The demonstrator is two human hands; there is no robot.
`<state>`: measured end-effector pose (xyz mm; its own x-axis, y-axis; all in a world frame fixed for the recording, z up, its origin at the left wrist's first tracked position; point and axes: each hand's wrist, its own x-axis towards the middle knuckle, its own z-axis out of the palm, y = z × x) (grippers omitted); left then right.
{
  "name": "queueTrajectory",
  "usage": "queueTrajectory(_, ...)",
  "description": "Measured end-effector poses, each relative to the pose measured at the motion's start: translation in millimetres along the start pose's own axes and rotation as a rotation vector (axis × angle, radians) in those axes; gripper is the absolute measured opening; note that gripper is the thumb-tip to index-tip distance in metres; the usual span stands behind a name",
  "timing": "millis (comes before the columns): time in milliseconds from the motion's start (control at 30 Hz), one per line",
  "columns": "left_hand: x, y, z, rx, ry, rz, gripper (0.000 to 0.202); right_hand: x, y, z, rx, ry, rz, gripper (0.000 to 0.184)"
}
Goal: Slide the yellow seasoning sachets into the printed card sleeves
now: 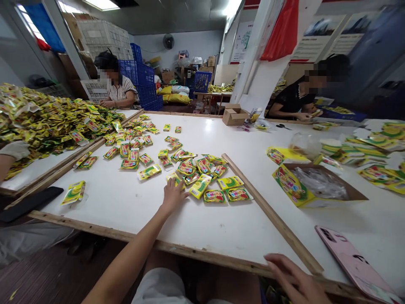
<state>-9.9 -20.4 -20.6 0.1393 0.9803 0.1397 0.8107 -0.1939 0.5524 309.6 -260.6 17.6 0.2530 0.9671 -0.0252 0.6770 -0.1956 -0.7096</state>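
Yellow sachets (200,186) beneath left hand (173,196)

- The right hand (295,280) is cut off by the bottom edge, its wrist out of view.
- The left hand (173,195) lies palm down, hiding what is beneath it.
- The pink phone (357,264) runs off the lower right corner.
- Print on the sachets (186,169) is too small to read.
- Crumpled clear film (319,182) fills the carton (356,193), perhaps covering more packets.
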Motion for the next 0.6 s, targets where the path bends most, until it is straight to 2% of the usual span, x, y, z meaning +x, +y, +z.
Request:
queueTrajectory(67,-10,-2,-1.2,-0.078,0.025,-0.005,0.03,6,-34,21,0.065,-0.071,-0.055,0.04)
queueTrajectory(133,-21,-5,-6.2,-0.143,0.046,-0.012,0.017,12,-58,34,0.131,-0.121,-0.096,0.038)
queueTrajectory(200,-32,-8,-13.1,-0.189,0.065,-0.02,0.009,17,-70,44,0.185,-0.152,-0.115,0.035)
queueTrajectory(300,-49,-3,-20.4,-0.295,0.106,-0.034,0.002,25,-72,63,0.287,-0.136,-0.116,0.03)
queueTrajectory(333,-56,2,-20.6,-0.397,0.107,-0.052,0.004,28,-72,73,0.337,-0.118,-0.108,0.03)
queueTrajectory(400,-71,18,-16.8,-0.762,0.062,-0.131,0.011,36,-73,94,0.481,-0.065,-0.08,0.031)
queueTrajectory(467,-87,36,-8.2,-1.213,-0.046,-0.247,0.02,43,-77,115,0.654,-0.014,-0.048,0.036)
queueTrajectory(500,-95,45,-3.1,-1.366,-0.105,-0.29,0.025,46,-81,124,0.735,0.011,-0.031,0.04)
queueTrajectory(600,-110,62,9.9,-1.505,-0.224,-0.304,0.034,53,-89,139,0.885,0.066,0.012,0.044)
